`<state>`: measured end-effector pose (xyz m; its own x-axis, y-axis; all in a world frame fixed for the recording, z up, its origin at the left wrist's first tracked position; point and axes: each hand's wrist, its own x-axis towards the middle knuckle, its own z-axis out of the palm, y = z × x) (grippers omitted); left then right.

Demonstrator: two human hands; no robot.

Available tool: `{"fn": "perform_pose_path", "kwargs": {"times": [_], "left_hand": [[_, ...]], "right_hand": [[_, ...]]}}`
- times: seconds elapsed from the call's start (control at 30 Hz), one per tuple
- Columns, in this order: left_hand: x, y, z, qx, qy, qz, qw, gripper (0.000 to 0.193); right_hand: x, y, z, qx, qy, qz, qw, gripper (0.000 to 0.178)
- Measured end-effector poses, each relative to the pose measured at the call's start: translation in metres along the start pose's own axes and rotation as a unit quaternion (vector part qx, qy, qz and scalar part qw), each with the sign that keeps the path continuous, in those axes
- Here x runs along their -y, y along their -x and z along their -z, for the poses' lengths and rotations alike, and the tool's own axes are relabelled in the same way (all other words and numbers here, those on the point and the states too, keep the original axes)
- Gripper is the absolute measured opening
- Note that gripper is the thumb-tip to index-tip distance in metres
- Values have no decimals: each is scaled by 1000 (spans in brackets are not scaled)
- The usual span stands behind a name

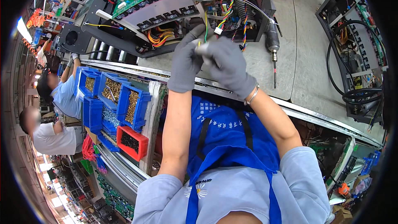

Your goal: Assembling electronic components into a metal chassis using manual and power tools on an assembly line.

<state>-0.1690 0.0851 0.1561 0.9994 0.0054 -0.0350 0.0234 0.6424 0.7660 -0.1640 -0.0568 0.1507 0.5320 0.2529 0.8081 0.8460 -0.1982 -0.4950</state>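
The left hand, gloved in grey, is raised with its fingers bent inward at the near side of an open equipment chassis, and the right hand, gloved alike, meets it from the other side, its fingers curled; both seem to be working at the lower end of a green-yellow wire, but blur and overlapping fingers hide the contact, so I cannot tell which of them grips it. In this head view, the only one, the wire comes down out of the chassis into the gap between the hands, its long axis running nearly straight away from the person; its visible length lies beyond the fingertips, about equally near to either hand. Just beyond the right knuckles hangs a white connector on a bundle of coloured wires, close enough to snag. To the left, the chassis's dark lower edge and a loop of orange wires crowd the left fingers. The bench's metal edge rail passes beneath the wrists, toward the person. Rightward, a power screwdriver points its bit toward the person; past it, bare bench gives the right hand its widest room, as far as a second unit.
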Motion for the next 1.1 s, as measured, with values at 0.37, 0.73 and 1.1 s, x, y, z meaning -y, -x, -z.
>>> {"fn": "perform_pose_path", "kwargs": {"times": [0.37,0.73,1.1], "left_hand": [[17,44,-6,-117,-655,-58,744,26],[-47,59,-58,154,-862,31,482,31],[-191,173,127,-18,-870,102,482,29]], "right_hand": [[4,51,5,-34,-212,-433,876,25],[-28,33,40,93,-382,-492,777,32],[3,26,27,167,-284,-416,847,36]]}}
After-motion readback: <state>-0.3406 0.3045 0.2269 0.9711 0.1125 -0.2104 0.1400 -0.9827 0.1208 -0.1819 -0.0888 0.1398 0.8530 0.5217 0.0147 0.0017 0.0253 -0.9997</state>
